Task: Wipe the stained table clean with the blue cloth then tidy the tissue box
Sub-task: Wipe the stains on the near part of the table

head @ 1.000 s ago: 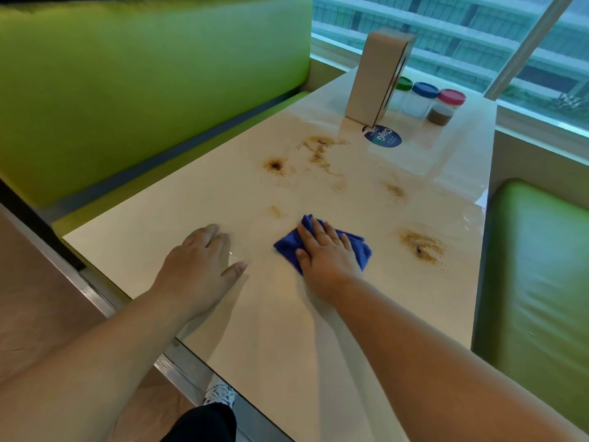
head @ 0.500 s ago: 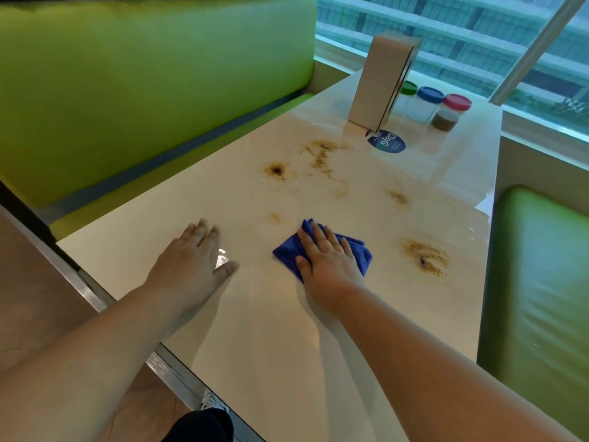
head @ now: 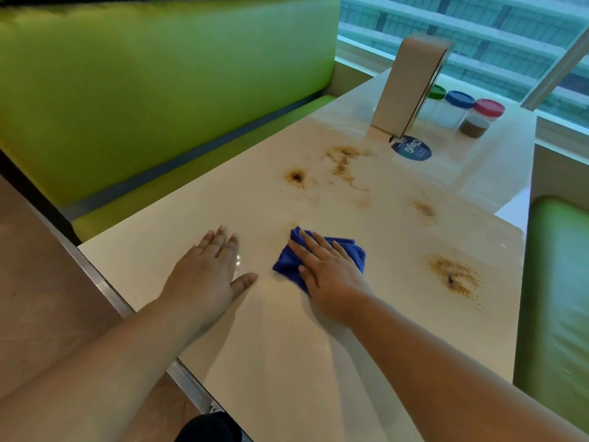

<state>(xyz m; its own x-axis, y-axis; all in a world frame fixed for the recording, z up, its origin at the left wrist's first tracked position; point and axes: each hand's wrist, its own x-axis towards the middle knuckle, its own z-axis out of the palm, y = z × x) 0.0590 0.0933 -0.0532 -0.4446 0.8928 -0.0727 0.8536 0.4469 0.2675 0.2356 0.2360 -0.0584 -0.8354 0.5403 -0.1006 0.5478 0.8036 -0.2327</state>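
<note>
A right hand [head: 331, 272] presses flat on the blue cloth [head: 322, 256] at mid-table [head: 287, 362], left hand [head: 207, 272] spread empty beside; a wide sweep could smear the brown stains [head: 344, 164] or topple the upright tissue box [head: 408, 87].

Surface [head: 287, 362] near and mid part open, only flat stains [head: 344, 161] there. Far end blocked by upright box [head: 404, 87] and three jars [head: 459, 110] just beside it. Green seats [head: 143, 90] flank both sides.

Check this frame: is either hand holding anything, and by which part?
Nothing is gripped. The right hand presses flat on top of the blue cloth, pinning it to the table. The left hand lies flat on bare tabletop.
</note>
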